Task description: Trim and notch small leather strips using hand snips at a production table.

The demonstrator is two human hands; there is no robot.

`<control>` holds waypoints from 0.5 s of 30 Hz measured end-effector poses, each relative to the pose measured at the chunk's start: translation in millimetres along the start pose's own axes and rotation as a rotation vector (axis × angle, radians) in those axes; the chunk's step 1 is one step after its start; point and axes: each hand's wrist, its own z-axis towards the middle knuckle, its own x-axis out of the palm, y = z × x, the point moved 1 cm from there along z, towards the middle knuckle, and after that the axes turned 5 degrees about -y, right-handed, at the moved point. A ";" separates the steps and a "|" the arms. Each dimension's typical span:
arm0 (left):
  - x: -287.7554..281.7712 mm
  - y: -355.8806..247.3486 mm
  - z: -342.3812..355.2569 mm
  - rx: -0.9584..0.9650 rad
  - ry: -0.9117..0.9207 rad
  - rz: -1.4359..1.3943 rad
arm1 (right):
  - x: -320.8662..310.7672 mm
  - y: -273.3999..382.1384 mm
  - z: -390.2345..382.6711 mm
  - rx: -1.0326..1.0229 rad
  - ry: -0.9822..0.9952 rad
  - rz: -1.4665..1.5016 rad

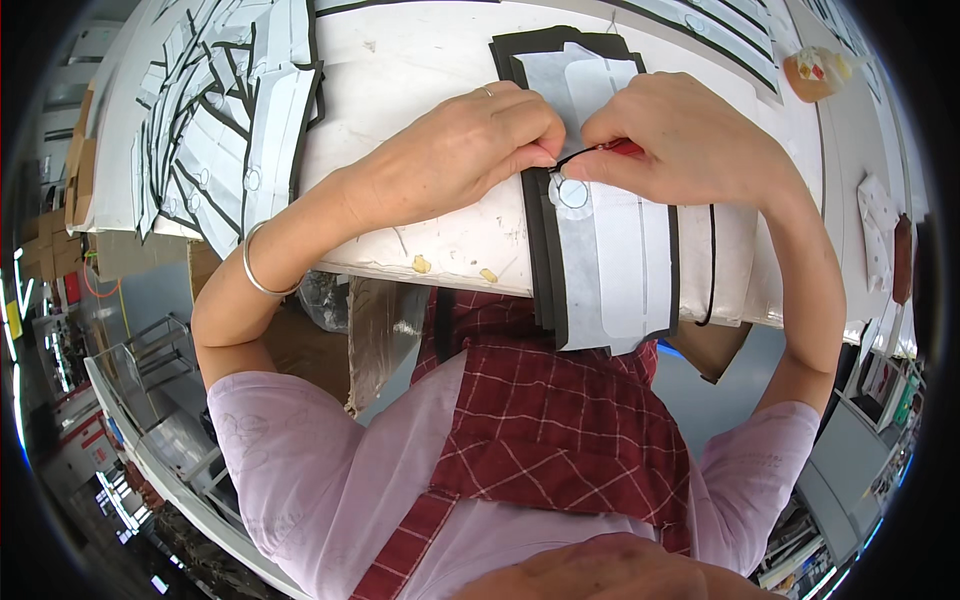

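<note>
A stack of flat black pieces faced with white paper [635, 270] lies across the table's near edge in front of me, its lower end jutting past the edge. On the top piece is a round white disc [573, 194]. My left hand [490, 135] is closed in a pinch at the stack's left edge, just above the disc; what its fingertips hold is too small to make out. My right hand [690, 135] is closed on a small red-handled tool [626, 147], mostly hidden by the fingers. Its thin dark tip reaches to my left fingertips.
A loose heap of similar white-faced, black-edged pieces [275, 140] covers the table's left side. More lie at the far right [715, 35]. An orange-and-clear packet [815, 75] sits beyond my right hand. Right of the stack runs a black cord [712, 260].
</note>
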 end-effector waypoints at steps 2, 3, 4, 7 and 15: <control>0.4 0.1 -0.5 -0.003 -0.008 0.000 | 1.3 -2.9 3.4 0.051 0.085 0.013; 0.5 0.2 -0.2 -0.002 -0.008 0.000 | 5.3 -7.1 3.2 0.028 0.056 0.028; 0.7 0.4 -0.1 -0.003 -0.004 0.003 | 7.2 -9.8 3.4 0.004 0.027 0.044; 0.4 -0.2 1.7 -0.002 0.000 0.014 | 2.9 -10.4 6.7 0.013 0.090 0.066; -20.8 -21.0 -9.6 -0.103 0.029 0.039 | -11.2 -6.6 -12.3 -0.032 0.088 0.292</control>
